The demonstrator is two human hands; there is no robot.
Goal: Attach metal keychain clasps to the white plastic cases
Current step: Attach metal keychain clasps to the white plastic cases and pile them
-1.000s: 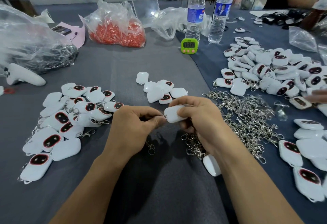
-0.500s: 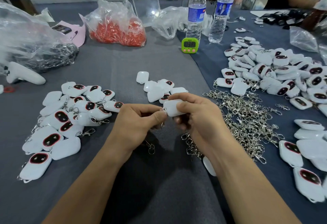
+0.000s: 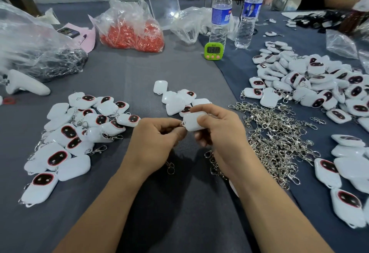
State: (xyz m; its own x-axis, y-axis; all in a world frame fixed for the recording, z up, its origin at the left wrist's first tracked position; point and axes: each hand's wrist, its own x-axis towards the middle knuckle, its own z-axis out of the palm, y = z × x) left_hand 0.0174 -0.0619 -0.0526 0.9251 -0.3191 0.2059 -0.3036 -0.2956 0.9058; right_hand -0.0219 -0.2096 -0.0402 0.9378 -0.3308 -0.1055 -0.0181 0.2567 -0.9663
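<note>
Over the worktop (image 3: 159, 69) middle, the right grip (image 3: 219, 133) is clamped round a white case (image 3: 194, 123), thumb on top. Touching its left corner, the left grip (image 3: 157, 143) pinches a clasp ring (image 3: 182, 125). Loose clasps (image 3: 279, 137) lie heaped right of the right grip; cases with clasps (image 3: 79, 133) lie left of the left grip; bare cases (image 3: 173, 103) sit just beyond both.

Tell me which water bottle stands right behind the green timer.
The left bottle, with the green timer at its base; the other bottle stands farther right.
</note>
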